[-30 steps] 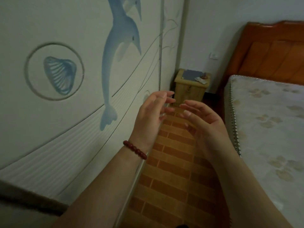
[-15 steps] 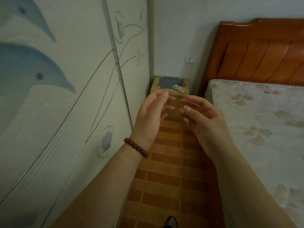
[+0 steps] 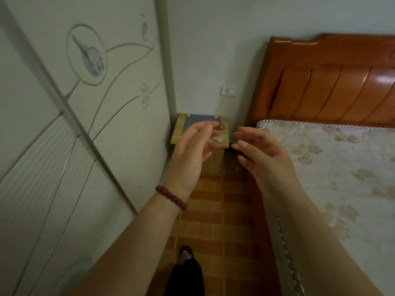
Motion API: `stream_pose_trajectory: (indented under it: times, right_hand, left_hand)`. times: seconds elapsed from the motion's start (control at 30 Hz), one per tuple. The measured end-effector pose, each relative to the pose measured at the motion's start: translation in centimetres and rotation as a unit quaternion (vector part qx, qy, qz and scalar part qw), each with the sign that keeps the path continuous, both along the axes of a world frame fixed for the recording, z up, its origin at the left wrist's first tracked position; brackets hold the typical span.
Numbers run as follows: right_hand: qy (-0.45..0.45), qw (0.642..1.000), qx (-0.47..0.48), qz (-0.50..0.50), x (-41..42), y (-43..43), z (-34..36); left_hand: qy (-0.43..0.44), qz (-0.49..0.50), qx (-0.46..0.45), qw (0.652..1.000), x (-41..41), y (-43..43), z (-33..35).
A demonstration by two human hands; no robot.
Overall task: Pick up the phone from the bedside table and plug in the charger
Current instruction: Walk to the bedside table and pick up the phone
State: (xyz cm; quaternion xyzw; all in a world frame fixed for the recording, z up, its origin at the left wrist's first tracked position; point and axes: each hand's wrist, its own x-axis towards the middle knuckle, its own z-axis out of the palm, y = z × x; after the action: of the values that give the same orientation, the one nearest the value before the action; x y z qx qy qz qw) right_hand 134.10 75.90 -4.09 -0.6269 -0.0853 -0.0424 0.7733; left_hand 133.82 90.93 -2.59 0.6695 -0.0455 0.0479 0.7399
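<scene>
A small wooden bedside table [image 3: 219,145] stands in the corner ahead, with a blue panel on its top. A pale, shiny phone [image 3: 219,138] lies near the table's front right edge, partly hidden behind my fingers. A dark reddish cord [image 3: 220,126] curls just behind it. My left hand [image 3: 190,154], with a red bead bracelet at the wrist, is raised in front of the table, empty, fingers loosely spread. My right hand [image 3: 264,154] is up beside it, open and empty. Both hands are short of the table.
A white wall socket [image 3: 228,91] sits above the table. A wardrobe [image 3: 81,116] with sea-creature drawings runs along the left. A bed with a floral mattress [image 3: 333,167] and orange wooden headboard [image 3: 333,82] fills the right. A narrow brick-pattern floor [image 3: 222,221] lies between; my foot [image 3: 185,255] shows below.
I have walked forward along the aisle; the bedside table and the bed are nearer and larger. My hands have drifted slightly apart and stay empty.
</scene>
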Motion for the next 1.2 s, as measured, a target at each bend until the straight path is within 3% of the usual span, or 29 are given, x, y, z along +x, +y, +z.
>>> stream_pose_trajectory:
  times: [0.3, 0.67, 0.97, 1.2]
  right_hand:
    - [0.001, 0.999, 0.018, -0.05, 20.1, 1.7, 0.5]
    - [0.036, 0.998, 0.012, -0.058, 35.0, -0.7, -2.5]
    - [0.089, 0.996, 0.011, -0.023, 52.6, -5.5, -6.9]
    - [0.149, 0.989, -0.015, 0.007, 62.7, -7.4, -11.4]
  left_hand:
    - [0.02, -0.042, -0.012, 0.999, 21.3, 0.9, -0.1]
    - [0.06, -0.067, -0.01, 0.996, 37.9, -0.8, -3.3]
    - [0.115, -0.044, -0.03, 0.992, 54.2, -5.2, -6.9]
    - [0.149, -0.04, 0.023, 0.988, 62.7, -7.3, -10.8]
